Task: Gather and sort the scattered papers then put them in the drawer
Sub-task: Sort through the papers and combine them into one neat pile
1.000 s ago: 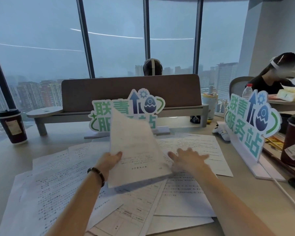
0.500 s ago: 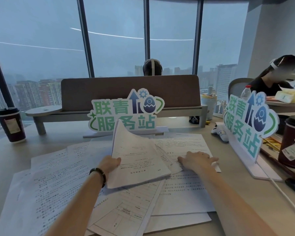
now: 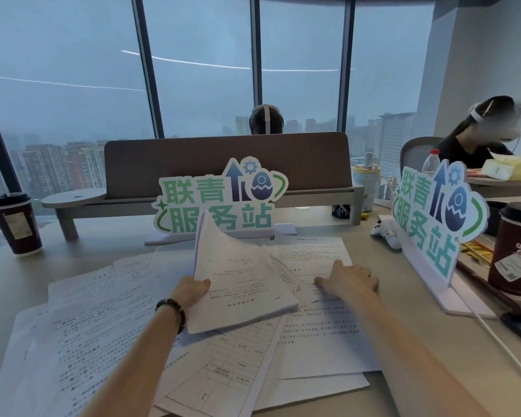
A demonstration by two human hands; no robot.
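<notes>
On the desk (image 3: pixel 433 356), papers (image 3: pixel 109 332) lay scattered w/ gathering underway. Left hand (image 3: pixel 190 291) gripped a stack (image 3: pixel 238 284) by its edge; right hand (image 3: pixel 351 279) pressed flat on a sheet (image 3: pixel 316 254), fingers straight. Next, probably: slide that sheet onto the stack. Drawer not in view.

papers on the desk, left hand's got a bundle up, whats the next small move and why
Probably the right hand should pinch the sheet it rests on and slide it onto the bundle that the left hand holds tilted up. That sheet lies right beside the bundle, and many loose papers are spread on the desk.
</notes>
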